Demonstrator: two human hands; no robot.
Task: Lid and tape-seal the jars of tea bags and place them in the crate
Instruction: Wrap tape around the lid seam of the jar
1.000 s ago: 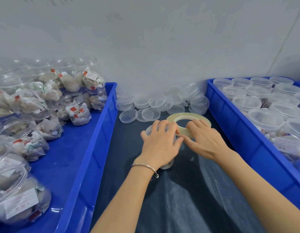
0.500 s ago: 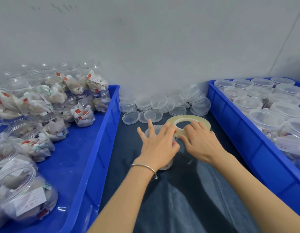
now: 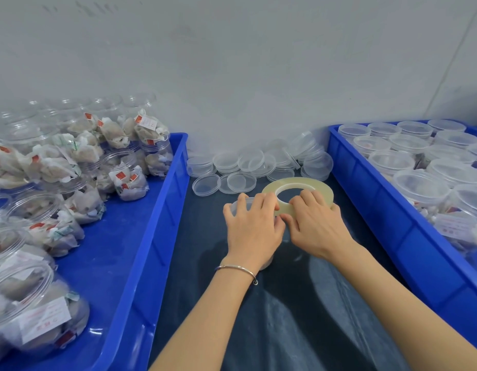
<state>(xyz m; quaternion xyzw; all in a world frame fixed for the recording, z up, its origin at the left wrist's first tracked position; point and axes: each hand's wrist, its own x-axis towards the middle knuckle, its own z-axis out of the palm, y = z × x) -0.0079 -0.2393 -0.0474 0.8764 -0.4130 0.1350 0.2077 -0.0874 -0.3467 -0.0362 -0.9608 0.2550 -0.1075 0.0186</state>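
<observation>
Right now both hands are down at the middle of the desk (image 3: 299,330), on its dark cloth. Left hand (image 3: 252,226) lies over the jar (image 3: 238,206), fingers curved round its lidded top, gripping it, and the jar stands upright under the palm. Right hand (image 3: 316,224) holds the tape roll (image 3: 296,184), fingers hooked over its near edge, thumb tucked below. Roll sits tilted, just beside the jar on its right, and seems to touch the lid rim. Loose lids (image 3: 232,180) are heaped along the back edge, against the wall. Left crate (image 3: 151,247) runs down the desk's left edge, holding open jars stuffed with tea bags. Right crate (image 3: 392,220) lines the right edge, packed with lidded jars. A thin bangle (image 3: 238,268) circles the left wrist.
</observation>
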